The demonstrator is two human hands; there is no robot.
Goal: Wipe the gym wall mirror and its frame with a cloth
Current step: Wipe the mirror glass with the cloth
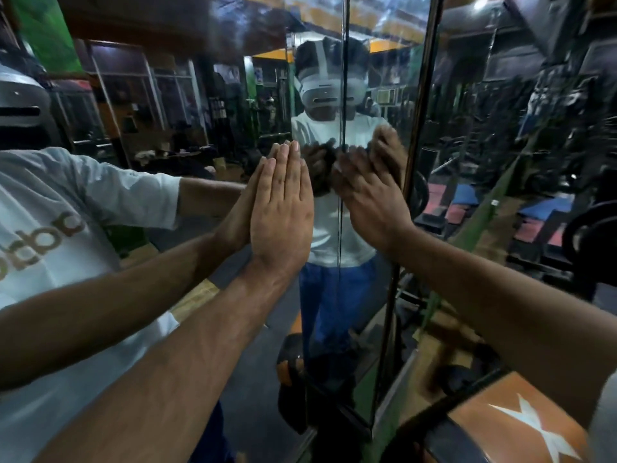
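A: Left hand (pixel 282 208)?
B: Flat, fingers straight, palm pressed on the mirror (pixel 207 105) as a brace, holding nothing.
A: Right hand (pixel 370 192)?
B: Fingers extended, pressing a dark cloth (pixel 320 158) to the glass beside the vertical frame (pixel 414 145). Best practice is probably overlapping strokes towards the frame, then down its edge.

Two hands up, left hand (pixel 283 208) and right hand (pixel 370 195), on three mirror panels (pixel 200 78), maybe more out of view.
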